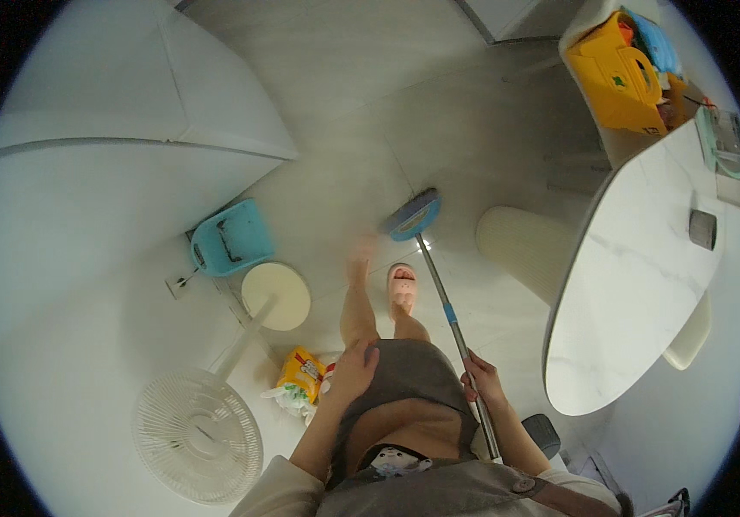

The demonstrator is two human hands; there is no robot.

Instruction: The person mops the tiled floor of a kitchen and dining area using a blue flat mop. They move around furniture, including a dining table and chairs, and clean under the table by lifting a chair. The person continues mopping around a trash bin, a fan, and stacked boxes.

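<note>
My right hand (485,380) grips the metal pole of a broom (434,271) with a blue head and dark bristles. The broom head (416,216) rests on the tiled floor, ahead of my feet. My left hand (357,371) lies against my thigh on the dark apron (402,371) and holds nothing that I can see; its fingers are slightly bent and apart. One foot wears a pink slipper (403,284). The other foot is blurred. A blue dustpan-like bin (241,239) with dark debris in it stands by the wall at the left.
A white pedestal fan (199,436) stands at my left, beside a yellow package (302,373). The white marble-look table (641,278) with a ribbed pedestal (525,249) juts in from the right. Behind it, a yellow bag (615,77) sits on a chair. A white cabinet (150,84) fills the upper left.
</note>
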